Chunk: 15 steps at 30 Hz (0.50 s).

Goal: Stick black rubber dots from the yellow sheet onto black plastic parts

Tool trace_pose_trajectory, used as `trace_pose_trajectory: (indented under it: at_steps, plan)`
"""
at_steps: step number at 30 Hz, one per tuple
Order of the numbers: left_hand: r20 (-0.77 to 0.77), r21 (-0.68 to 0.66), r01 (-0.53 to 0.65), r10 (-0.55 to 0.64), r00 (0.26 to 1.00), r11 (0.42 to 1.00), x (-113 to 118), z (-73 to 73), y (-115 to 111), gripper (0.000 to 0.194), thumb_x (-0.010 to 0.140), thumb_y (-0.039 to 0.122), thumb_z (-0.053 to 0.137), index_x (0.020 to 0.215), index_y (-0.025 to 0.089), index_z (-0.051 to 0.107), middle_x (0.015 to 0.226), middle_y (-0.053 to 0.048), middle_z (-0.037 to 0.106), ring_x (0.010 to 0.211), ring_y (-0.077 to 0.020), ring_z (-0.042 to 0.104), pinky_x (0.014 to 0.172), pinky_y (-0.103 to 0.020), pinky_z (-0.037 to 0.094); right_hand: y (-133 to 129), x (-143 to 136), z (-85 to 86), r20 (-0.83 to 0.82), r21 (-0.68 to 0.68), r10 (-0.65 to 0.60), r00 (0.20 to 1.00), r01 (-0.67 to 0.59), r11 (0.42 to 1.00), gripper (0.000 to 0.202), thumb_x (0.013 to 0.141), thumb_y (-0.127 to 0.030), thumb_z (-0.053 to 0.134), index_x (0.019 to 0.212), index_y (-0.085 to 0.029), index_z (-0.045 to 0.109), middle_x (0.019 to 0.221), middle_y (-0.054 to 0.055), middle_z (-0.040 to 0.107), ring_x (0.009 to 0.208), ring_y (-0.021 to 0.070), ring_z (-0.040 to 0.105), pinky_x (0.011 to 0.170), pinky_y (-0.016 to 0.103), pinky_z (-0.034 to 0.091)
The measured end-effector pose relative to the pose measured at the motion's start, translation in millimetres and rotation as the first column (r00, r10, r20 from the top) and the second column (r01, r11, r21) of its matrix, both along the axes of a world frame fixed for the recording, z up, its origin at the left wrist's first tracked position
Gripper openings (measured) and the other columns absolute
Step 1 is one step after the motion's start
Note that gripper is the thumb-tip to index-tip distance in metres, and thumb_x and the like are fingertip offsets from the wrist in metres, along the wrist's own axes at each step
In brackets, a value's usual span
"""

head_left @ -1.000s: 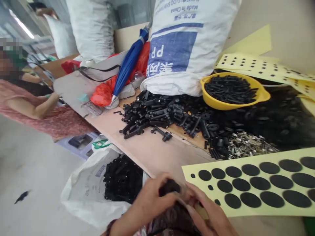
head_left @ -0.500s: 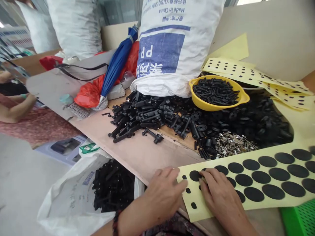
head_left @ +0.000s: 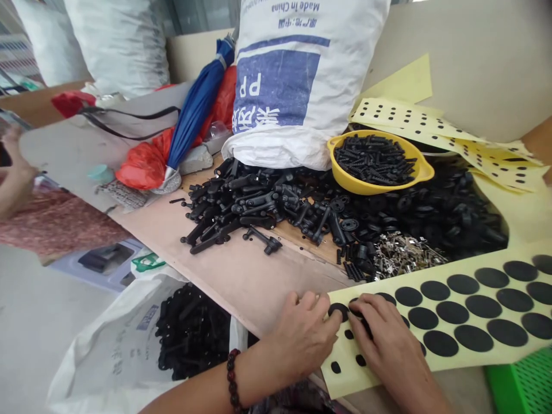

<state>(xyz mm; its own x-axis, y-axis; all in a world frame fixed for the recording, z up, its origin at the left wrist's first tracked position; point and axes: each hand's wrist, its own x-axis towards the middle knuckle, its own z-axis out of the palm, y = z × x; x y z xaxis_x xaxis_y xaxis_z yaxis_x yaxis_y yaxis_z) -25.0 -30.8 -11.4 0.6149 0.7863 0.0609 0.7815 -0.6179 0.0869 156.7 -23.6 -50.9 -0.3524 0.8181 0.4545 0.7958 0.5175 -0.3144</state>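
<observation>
A yellow sheet point(head_left: 351, 382) with rows of large black discs and a few small black dots lies along the table's front edge. My left hand point(head_left: 302, 330), with a beaded bracelet at its wrist, has curled fingers on the sheet's left end, by a disc; what its fingertips hold is hidden. My right hand point(head_left: 383, 339) rests on the sheet just to the right, its thumb and fingers closed around a black piece point(head_left: 365, 326) near the top row. Behind the sheet lie metal clips point(head_left: 403, 256) and a heap of black handles point(head_left: 254, 201).
A yellow bowl point(head_left: 375, 187) of black screws stands before a white sack point(head_left: 302, 75). A blue umbrella point(head_left: 198, 103) and red bag point(head_left: 142, 164) lie left. Below is a white bag point(head_left: 116, 339) of black parts; a green basket point(head_left: 521, 382) is lower right. Another person's hand point(head_left: 17, 172) shows far left.
My left hand has moved right along the sheet, closer to my right hand. More small dots show below the first disc. The other person's arm at far left has risen.
</observation>
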Motion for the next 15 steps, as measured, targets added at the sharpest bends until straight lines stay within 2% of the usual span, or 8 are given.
trace_pose_trajectory:
  at_steps: [4,9,12,15]
  plan:
    - [0.009,-0.002,0.011,-0.011,1.000,1.000,-1,-0.6,0,0.014,0.095,0.029,0.041,0.102,0.019,0.050,0.102,-0.006,0.052,0.089,-0.0222,0.046,0.067,-0.035,0.034,3,-5,-1.1,0.044,-0.032,-0.005,0.999,0.006,0.999,0.014,0.091,-0.019,0.040,0.082,-0.021,0.051,0.087,0.012,0.059,0.075,0.0263,0.053,0.065,0.040,0.045]
    - [0.034,-0.012,0.015,-0.015,0.999,1.000,0,-3.8,-2,0.011,0.094,0.025,0.043,0.098,0.019,0.051,0.103,-0.007,0.053,0.087,-0.0229,0.047,0.066,-0.036,0.035,3,-2,2.3,-0.140,-0.182,0.043,0.989,-0.068,0.981,0.017,0.089,-0.020,0.046,0.072,-0.024,0.047,0.077,0.005,0.060,0.071,0.0226,0.057,0.063,0.036,0.047]
    - [0.075,-0.040,0.033,-0.030,0.997,0.999,-5,-3.1,-4,0.012,0.093,0.028,0.046,0.097,0.019,0.052,0.105,-0.007,0.054,0.091,-0.0239,0.048,0.069,-0.036,0.037,3,3,0.0,-0.157,-0.233,0.100,0.983,-0.135,0.963,0.015,0.088,-0.021,0.050,0.074,-0.025,0.051,0.079,0.004,0.065,0.075,0.0228,0.062,0.065,0.035,0.051]
    - [0.162,-0.063,0.035,-0.024,0.986,0.997,-23,-0.9,-1,0.013,0.091,0.031,0.049,0.096,0.020,0.055,0.106,-0.007,0.056,0.095,-0.0232,0.050,0.074,-0.035,0.040,2,8,-3.4,-0.144,-0.245,0.138,0.980,-0.170,0.954,0.011,0.088,-0.023,0.052,0.077,-0.026,0.056,0.083,0.005,0.069,0.080,0.0242,0.066,0.065,0.034,0.055]
